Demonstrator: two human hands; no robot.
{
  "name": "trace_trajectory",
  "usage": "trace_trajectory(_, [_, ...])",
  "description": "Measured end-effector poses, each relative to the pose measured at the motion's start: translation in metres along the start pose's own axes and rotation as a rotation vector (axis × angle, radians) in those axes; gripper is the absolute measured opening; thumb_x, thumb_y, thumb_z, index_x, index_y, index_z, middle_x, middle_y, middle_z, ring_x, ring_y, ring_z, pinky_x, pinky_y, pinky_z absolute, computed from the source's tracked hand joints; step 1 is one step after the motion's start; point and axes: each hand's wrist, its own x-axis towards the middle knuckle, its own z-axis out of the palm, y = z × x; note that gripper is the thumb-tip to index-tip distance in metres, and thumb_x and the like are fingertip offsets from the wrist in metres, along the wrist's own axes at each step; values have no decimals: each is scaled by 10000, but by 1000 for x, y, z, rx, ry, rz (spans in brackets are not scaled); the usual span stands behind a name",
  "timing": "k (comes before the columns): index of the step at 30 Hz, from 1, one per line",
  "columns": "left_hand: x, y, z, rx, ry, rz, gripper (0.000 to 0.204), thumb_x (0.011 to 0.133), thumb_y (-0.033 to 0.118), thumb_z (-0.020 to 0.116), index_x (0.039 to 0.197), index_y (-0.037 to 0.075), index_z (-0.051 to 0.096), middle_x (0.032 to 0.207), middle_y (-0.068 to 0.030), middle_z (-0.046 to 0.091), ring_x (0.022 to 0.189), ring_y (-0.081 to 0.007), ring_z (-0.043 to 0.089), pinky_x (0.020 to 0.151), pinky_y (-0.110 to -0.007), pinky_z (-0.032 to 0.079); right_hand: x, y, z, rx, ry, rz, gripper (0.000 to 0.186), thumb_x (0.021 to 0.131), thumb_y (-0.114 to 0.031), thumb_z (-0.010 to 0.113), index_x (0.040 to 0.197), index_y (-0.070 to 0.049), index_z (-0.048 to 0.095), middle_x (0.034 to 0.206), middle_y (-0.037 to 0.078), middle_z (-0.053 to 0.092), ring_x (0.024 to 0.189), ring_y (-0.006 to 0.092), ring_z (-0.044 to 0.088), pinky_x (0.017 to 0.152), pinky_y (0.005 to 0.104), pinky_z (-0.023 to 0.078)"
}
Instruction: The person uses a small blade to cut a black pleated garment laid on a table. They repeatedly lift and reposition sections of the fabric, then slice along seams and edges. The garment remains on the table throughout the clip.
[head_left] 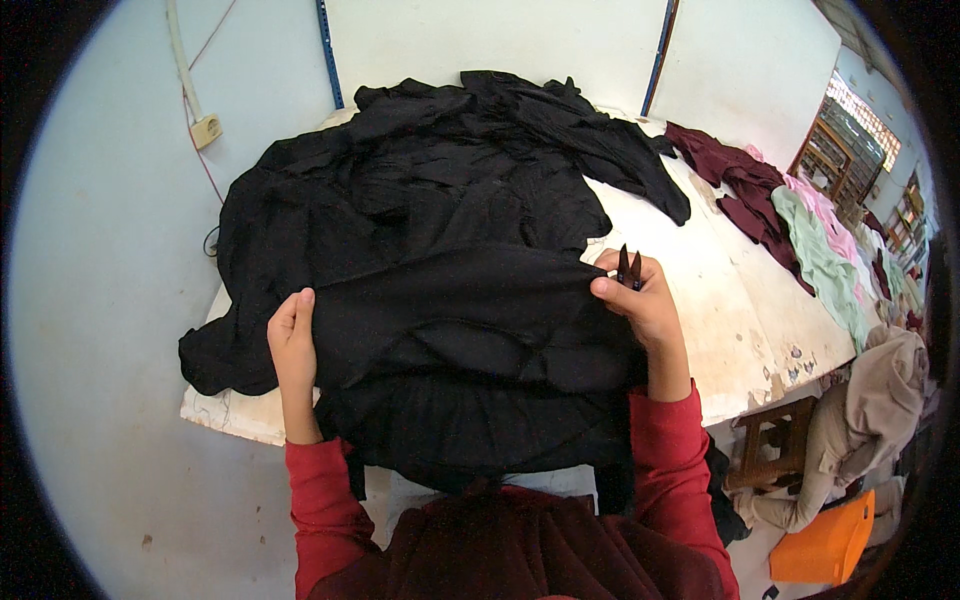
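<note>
A stretch of black cloth [455, 310] is spread between my two hands, its lower part hanging over the near table edge toward my lap. My left hand [293, 340] pinches its left edge, thumb on top. At the opposite edge, my right hand [652, 305] grips the cloth between thumb and fingers. Small dark thread snips [628, 268] are also tucked in that right hand, their two pointed blades upward and slightly apart. Beyond my hands lies a large crumpled heap of the same black fabric [420, 170]; how many pieces it holds I cannot tell.
The worn white table [740, 300] stands against a pale panel [500, 35]. Maroon [750, 190], pink [825, 220] and mint-green garments [815, 255] lie at its right. Below stand a brown stool [775, 440], a person in beige [860, 420] and an orange container [825, 540].
</note>
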Motion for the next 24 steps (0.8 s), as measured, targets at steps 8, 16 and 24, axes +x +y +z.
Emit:
trace_trajectory(8, [-6,73,40,95,-7,324,260,922,188,566,1116,26,626,1035,-114,667,988,-221,615,913,-331,437,-8,-1,5,34,-39,-32,164,747,-130,772,827,-48,655,710,-74,545,656,31,461,606,211,337])
trace_trajectory(16, [-7,71,112,37,-495,448,333,877,274,637,1098,26,640,995,-155,662,989,-306,605,953,-383,408,-16,-4,10,84,-156,-178,137,732,-73,759,793,-9,654,731,-26,555,674,56,470,616,219,340])
trace_trajectory(24, [-52,80,111,-775,-596,-150,199,929,164,591,997,5,688,898,-8,655,817,-73,570,781,-224,433,-1,18,7,-564,284,-323,346,751,-83,724,1093,-61,680,946,53,648,818,161,617,735,254,477])
